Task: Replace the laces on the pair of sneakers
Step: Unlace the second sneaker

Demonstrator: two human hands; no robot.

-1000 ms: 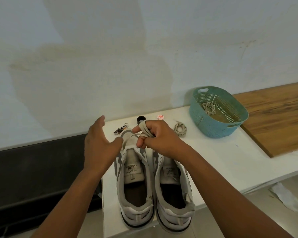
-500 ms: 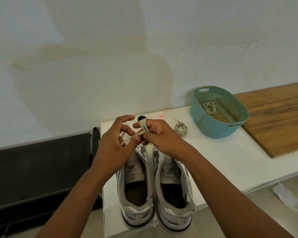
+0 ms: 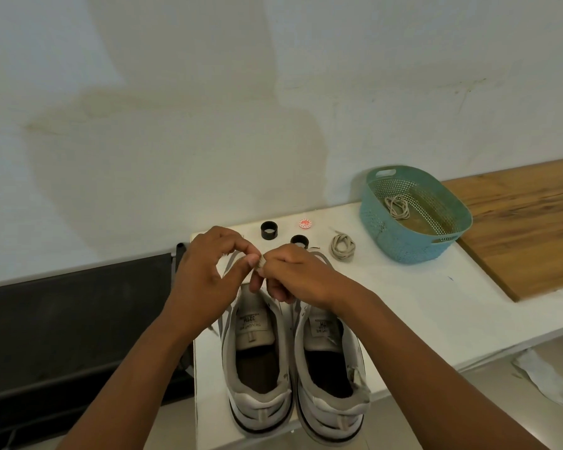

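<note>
A beige lace (image 3: 230,262) runs up from the left sneaker (image 3: 257,362) to where both hands meet above the shoes' toes. The left hand (image 3: 205,280) pinches it between thumb and curled forefinger; the right hand (image 3: 293,276) has its fingers curled round the gathered part of the same lace, the two sets of fingertips touching. The right sneaker (image 3: 330,378) stands just beside the left one, heels toward the camera, both on the white table (image 3: 413,306) near its front-left corner.

Beyond the hands sit two short black rings (image 3: 269,230) and a small red-and-white round cap (image 3: 305,224). To their right lies a coiled lace (image 3: 342,248) on the tabletop — and another coiled lace (image 3: 397,207) rests inside the teal perforated basket (image 3: 403,245), farther right. A wooden board (image 3: 527,228) lies touching the basket's far side, against the stained wall (image 3: 176,125).
</note>
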